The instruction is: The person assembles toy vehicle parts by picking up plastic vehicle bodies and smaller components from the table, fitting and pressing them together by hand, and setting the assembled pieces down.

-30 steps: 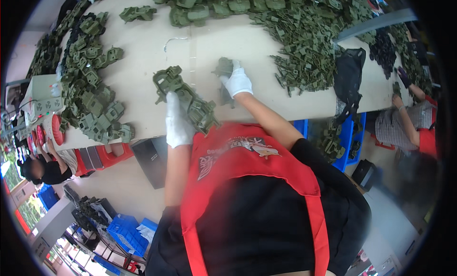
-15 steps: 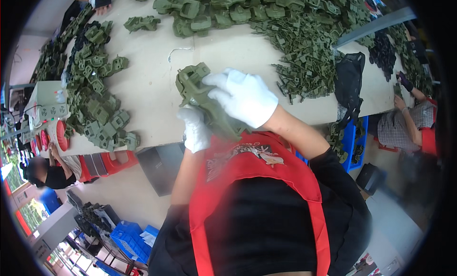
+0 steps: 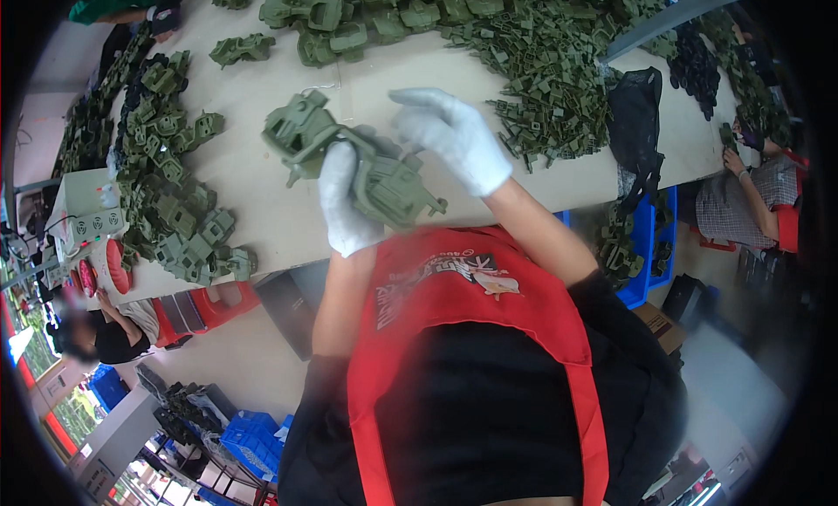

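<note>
the pale table (image 3: 236,96) bears heaped green parts (image 3: 554,96).

There is room on the table (image 3: 251,96) between the left green heap (image 3: 179,214) and the held piece (image 3: 397,189). Small green bits (image 3: 559,96) block the right, big green pieces (image 3: 419,16) the back.

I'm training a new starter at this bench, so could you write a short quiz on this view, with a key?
1. Fill in: the left hand and the right hand wear ____ gloves.
2. Which hand grips the green molded part? A) right B) left C) neither
3. True or false: the black bag lies to the right of the heap of small green pieces.

Key: 1. white; 2. B; 3. true.
</note>
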`<state>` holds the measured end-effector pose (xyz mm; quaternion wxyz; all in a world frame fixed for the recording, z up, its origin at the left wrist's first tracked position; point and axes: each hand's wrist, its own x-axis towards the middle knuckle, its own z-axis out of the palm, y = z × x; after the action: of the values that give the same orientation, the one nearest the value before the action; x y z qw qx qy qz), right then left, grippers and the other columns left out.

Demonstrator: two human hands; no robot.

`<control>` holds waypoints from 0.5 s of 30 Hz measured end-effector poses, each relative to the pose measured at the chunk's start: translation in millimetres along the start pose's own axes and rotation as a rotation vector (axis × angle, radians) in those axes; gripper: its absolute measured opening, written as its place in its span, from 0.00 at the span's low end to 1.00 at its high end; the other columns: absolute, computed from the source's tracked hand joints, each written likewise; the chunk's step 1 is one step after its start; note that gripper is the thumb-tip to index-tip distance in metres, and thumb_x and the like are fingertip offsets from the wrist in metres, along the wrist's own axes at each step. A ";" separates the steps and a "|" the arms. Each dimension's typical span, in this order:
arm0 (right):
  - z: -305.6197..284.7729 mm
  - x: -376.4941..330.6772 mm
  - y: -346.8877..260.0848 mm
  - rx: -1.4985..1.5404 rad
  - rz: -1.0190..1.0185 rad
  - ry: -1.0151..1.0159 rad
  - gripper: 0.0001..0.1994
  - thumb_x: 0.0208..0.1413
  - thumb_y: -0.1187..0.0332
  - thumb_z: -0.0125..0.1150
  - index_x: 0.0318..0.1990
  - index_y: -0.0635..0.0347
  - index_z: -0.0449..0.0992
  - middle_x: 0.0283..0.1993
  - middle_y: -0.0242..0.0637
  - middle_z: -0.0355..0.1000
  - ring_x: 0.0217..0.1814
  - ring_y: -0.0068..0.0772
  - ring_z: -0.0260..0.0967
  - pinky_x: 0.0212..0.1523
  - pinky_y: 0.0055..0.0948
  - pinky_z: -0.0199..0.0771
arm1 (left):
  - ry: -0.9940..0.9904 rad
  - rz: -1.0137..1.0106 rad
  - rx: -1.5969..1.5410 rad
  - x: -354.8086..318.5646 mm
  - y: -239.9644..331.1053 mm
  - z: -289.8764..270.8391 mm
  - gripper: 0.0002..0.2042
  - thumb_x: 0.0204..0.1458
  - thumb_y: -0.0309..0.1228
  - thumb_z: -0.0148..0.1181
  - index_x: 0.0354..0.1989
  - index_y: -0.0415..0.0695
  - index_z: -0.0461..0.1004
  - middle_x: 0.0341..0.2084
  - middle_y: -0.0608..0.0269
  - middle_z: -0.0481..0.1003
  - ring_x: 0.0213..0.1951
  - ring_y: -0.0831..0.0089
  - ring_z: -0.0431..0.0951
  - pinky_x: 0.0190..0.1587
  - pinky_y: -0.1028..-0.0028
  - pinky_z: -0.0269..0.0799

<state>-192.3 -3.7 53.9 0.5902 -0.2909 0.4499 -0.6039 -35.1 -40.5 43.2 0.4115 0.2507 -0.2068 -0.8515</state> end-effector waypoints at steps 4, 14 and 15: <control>12.9 -41.6 1.5 -0.227 -0.002 0.027 0.35 0.43 0.65 0.72 0.59 0.68 0.64 0.44 0.39 0.73 0.41 0.26 0.72 0.44 0.25 0.73 | 0.048 0.242 0.237 4.6 -7.6 2.5 0.22 0.56 0.42 0.50 0.51 0.36 0.66 0.44 0.51 0.73 0.49 0.61 0.72 0.55 0.63 0.66; -27.1 -20.2 -35.4 -1.092 -0.282 0.146 0.25 0.38 0.53 0.70 0.46 0.51 0.77 0.38 0.39 0.70 0.39 0.38 0.70 0.42 0.32 0.71 | -0.232 -0.462 1.291 -54.0 21.8 -2.5 0.18 0.46 0.28 0.64 0.46 0.36 0.73 0.36 0.57 0.78 0.39 0.70 0.77 0.47 0.71 0.71; -29.7 -23.6 -41.8 -1.194 -0.281 0.038 0.25 0.36 0.51 0.70 0.45 0.49 0.77 0.38 0.40 0.70 0.38 0.41 0.70 0.42 0.34 0.71 | -0.239 -0.305 1.358 -56.4 36.3 10.1 0.19 0.44 0.29 0.66 0.45 0.36 0.74 0.37 0.55 0.78 0.41 0.69 0.77 0.49 0.71 0.71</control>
<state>-234.2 21.0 82.6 0.2321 -0.6171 0.6782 -0.3245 10.7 -14.6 86.0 0.0143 0.3829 -0.6989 -0.6040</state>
